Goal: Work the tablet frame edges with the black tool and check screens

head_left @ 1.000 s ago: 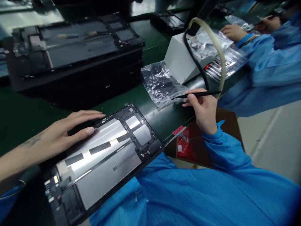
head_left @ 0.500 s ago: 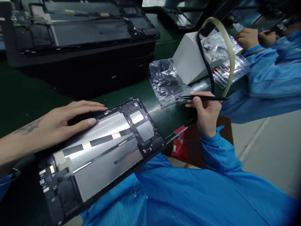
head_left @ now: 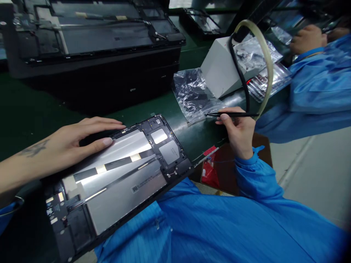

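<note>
An opened tablet [head_left: 123, 175], its silver inner plates and black frame showing, lies tilted at the table's near edge. My left hand [head_left: 85, 138] rests along its far edge, fingers stretched out and thumb over a silver plate. To the right, my right hand [head_left: 240, 128] is closed on black tweezers [head_left: 236, 114] that point left. Their tips are at the near edge of a clear plastic bag [head_left: 192, 93], by a tiny dark piece; whether they grip it I cannot tell.
Stacked tablet housings [head_left: 104, 54] stand at the back left. A white box [head_left: 219, 69] with a clear bag on it and a looped hose [head_left: 270, 69] stand right of centre. Another person's hand [head_left: 307, 40] and blue sleeves are at the far right.
My right hand and the tweezers have shifted slightly left, bringing the tips to the dark piece. The other person's hand has moved right. My left hand and the tablet have stayed put.
</note>
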